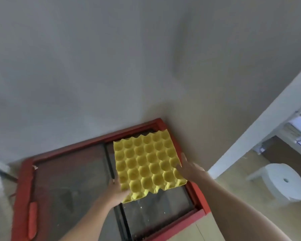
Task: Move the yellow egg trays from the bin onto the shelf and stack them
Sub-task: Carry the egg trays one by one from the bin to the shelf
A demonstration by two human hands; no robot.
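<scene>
A yellow egg tray (149, 163) with many round cups is held flat over the right half of a red-framed unit with dark glass panels (26, 180). My left hand (116, 190) grips the tray's near left corner from below. My right hand (188, 168) rests with fingers spread against the tray's right edge. Whether the tray touches the glass I cannot tell. No bin is in view.
A grey wall rises behind the red-framed unit. An orange handle (32, 220) sits on its left frame. To the right stand a white pillar (261, 126) and a white plastic stool (285, 182) on a beige floor.
</scene>
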